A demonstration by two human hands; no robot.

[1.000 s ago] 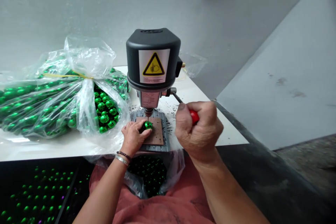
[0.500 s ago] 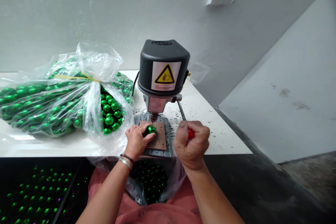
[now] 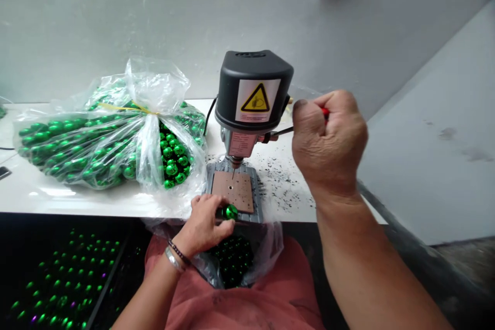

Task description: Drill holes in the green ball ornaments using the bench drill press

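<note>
A shiny green ball [image 3: 231, 212] is between the thumb and fingers of my left hand [image 3: 207, 219], at the front edge of the drill press base. Part of the ball is covered by the fingers. My right hand [image 3: 330, 139] is wrapped round the red knob [image 3: 326, 113] of the drill press lever, raised to the right of the black motor housing [image 3: 253, 92]. The thin drill bit [image 3: 233, 174] points down above a brown board [image 3: 242, 193] with a small hole in it, and no ball lies beneath it.
A tied clear plastic bag [image 3: 149, 134] full of green balls lies on the white table [image 3: 116, 198] to the left. Dark shavings [image 3: 278, 175] are scattered right of the base. An open bag of green balls [image 3: 232, 263] sits on my lap. More balls [image 3: 69, 278] lie below, left.
My left hand has drawn the green ball from under the bit toward me. My right hand has swung the lever up and to the right, and the bit stands clear of the ball.
</note>
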